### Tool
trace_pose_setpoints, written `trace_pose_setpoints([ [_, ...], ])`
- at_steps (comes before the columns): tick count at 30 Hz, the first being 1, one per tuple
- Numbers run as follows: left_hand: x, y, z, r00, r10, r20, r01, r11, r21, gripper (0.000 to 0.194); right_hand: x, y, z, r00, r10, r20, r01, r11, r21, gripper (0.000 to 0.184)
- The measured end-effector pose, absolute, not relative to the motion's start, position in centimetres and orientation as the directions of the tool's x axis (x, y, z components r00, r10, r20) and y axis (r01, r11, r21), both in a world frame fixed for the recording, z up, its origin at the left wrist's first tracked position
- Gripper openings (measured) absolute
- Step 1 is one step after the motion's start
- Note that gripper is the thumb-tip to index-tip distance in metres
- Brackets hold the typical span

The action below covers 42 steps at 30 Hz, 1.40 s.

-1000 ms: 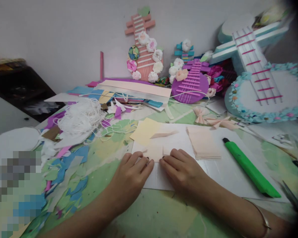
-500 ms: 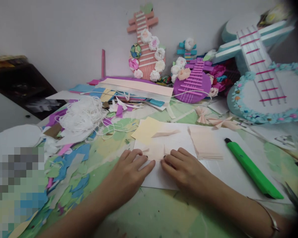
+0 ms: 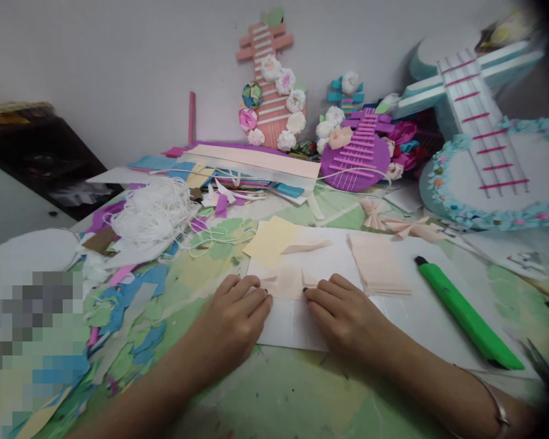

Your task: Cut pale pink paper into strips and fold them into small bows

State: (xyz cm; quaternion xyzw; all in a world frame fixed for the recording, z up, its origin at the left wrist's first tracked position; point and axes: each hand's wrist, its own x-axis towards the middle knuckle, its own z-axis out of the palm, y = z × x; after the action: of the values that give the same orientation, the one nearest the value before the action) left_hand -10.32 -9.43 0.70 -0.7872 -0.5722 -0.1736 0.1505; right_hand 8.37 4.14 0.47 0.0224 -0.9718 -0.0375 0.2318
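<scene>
A small sheet of peach crepe paper (image 3: 287, 283) lies on a white board (image 3: 293, 323), its two sides raised in small folds. My left hand (image 3: 242, 314) has its fingers pressed together at the paper's left end. At the right end, my right hand (image 3: 341, 308) pinches the other side. Both hands rest low over the board, and their fingertips partly cover the paper's edge. Beyond the paper lie a pale yellow sheet (image 3: 272, 239) and a folded peach strip (image 3: 306, 246). A stack of peach paper pieces (image 3: 379, 265) sits right of my right hand.
A green cutter-shaped tool (image 3: 466, 314) lies on the board's right, with scissors (image 3: 540, 360) beyond. Pleated peach bows (image 3: 373, 214) lie behind. Tangled white string (image 3: 153, 210) and paper scraps (image 3: 137, 317) cover the left. Decorated lute-shaped crafts (image 3: 357, 149) stand along the wall.
My hands have moved slightly apart, the left one leftward and the right one a little rightward. The left index finger has drawn in against the others, and more of the paper shows between them.
</scene>
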Motion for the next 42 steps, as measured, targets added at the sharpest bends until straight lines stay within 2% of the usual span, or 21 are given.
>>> trace_pose_setpoints([
  [13,-10.4,-9.5,1.0,0.265,0.844,0.467,0.957,-0.289,-0.021,0.016,8.6,4.1,0.4,-0.861,-0.051,0.506,-0.017,0.997,0.073,0.033],
  [21,-10.5,-9.6,1.2,0.238,0.817,0.526,0.957,-0.288,0.015,0.016,8.7,4.0,-0.1,-0.877,-0.031,0.479,0.011,0.996,0.085,0.031],
  [24,-9.9,-9.7,1.3,0.244,0.831,0.5,0.948,-0.312,0.056,0.014,8.7,3.3,0.0,-0.884,-0.008,0.468,0.058,0.99,0.127,0.028],
  [26,-9.4,-9.8,1.1,0.266,0.849,0.457,0.943,-0.326,0.058,0.019,8.6,2.4,0.2,-0.872,-0.002,0.489,0.073,0.988,0.134,0.026],
  [29,-9.2,-9.8,0.7,0.261,0.87,0.418,0.954,-0.3,0.029,0.037,8.6,1.0,0.9,-0.856,-0.019,0.517,-0.014,1.0,0.013,0.019],
  [32,-9.5,-9.7,0.3,0.232,0.9,0.37,0.963,-0.266,0.042,0.056,8.8,0.6,1.8,-0.883,0.005,0.469,-0.133,0.956,-0.26,0.019],
  [34,-9.9,-9.6,0.1,0.238,0.915,0.327,0.961,-0.271,0.058,0.071,8.9,1.5,2.2,-0.878,0.082,0.472,-0.125,0.912,-0.391,0.025],
  [38,-10.5,-9.4,0.3,0.261,0.918,0.299,0.955,-0.291,0.061,0.082,8.9,5.3,1.8,-0.794,0.26,0.55,-0.012,0.897,-0.441,0.037],
  [40,-10.3,-9.3,0.5,0.259,0.908,0.331,0.952,-0.298,0.072,0.082,8.7,7.0,1.2,-0.809,0.242,0.535,-0.019,0.9,-0.435,0.041],
  [42,-9.7,-9.4,0.7,0.263,0.883,0.389,0.943,-0.32,0.089,0.072,8.6,8.0,0.5,-0.841,0.23,0.489,-0.007,0.9,-0.435,0.042],
])
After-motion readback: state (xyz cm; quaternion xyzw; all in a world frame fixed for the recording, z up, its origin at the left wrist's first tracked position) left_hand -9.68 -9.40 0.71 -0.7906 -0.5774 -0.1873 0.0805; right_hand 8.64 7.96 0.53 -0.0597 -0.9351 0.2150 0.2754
